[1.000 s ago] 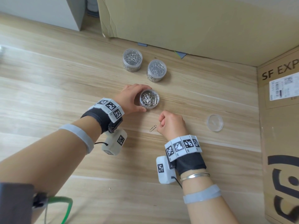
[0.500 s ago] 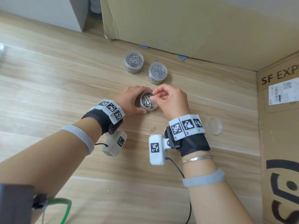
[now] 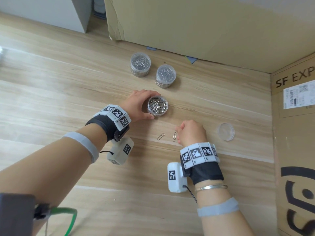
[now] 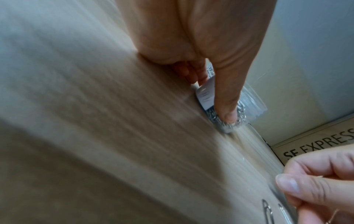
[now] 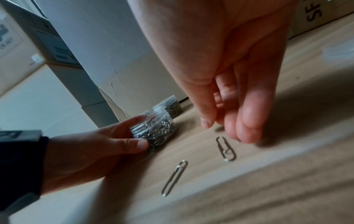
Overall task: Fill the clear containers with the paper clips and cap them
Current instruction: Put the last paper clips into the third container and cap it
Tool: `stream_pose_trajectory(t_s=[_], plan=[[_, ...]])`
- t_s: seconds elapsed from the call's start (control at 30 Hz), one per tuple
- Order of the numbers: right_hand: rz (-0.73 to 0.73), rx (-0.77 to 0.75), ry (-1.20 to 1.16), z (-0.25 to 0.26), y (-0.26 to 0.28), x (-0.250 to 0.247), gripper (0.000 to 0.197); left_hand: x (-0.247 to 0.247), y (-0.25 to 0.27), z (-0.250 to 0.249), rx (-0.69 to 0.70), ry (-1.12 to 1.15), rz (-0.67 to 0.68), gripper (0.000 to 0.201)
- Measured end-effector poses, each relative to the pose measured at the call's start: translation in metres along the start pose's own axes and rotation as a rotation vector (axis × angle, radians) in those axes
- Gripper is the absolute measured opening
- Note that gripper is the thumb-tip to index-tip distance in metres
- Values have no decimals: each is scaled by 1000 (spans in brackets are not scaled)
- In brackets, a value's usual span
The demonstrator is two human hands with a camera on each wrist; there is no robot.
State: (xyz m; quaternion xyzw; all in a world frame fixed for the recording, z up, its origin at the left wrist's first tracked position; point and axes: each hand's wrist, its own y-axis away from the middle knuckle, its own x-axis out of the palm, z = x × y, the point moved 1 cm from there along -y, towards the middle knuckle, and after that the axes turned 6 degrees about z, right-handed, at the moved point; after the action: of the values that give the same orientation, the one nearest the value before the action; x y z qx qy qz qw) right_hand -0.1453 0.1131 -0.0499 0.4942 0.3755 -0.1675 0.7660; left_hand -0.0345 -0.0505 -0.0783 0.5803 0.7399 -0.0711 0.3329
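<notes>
While the left hand (image 3: 140, 104) curls its fingers round the uncapped clear container (image 3: 157, 106) of paper clips on the worktop (image 3: 51, 92), two loose clips (image 3: 160, 136) lie just right of it, the right hand (image 3: 191, 132) hovering beside them, fingers loosely bunched, holding nothing; the cap (image 3: 225, 131) lies farther right.

Silver clips (image 3: 157, 106) are being shown in clear jars (image 3: 140, 64); a clear lid (image 3: 225, 131). Pale wood-grain floor (image 3: 51, 92). Brown boxes (image 3: 293, 150), black print. White wristbands (image 3: 198, 154), black square-code patterns. Green cable (image 3: 68, 222).
</notes>
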Motion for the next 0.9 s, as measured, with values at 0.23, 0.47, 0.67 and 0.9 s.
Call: stream_pose_trajectory(t_s=[0.23,0.47,0.67,0.9], plan=[[74,-157,-141,14,11,7,9,1,0,0,25,-22,-6,74],[80,-376,118,12,18,-4,38,1,0,0,23,-25,-14,74],[-20,-314,152,20,24,11,30,1,0,3,20,-18,-9,74],[-59,-323,148,24,22,16,15,2,0,2,26,-16,-8,75]])
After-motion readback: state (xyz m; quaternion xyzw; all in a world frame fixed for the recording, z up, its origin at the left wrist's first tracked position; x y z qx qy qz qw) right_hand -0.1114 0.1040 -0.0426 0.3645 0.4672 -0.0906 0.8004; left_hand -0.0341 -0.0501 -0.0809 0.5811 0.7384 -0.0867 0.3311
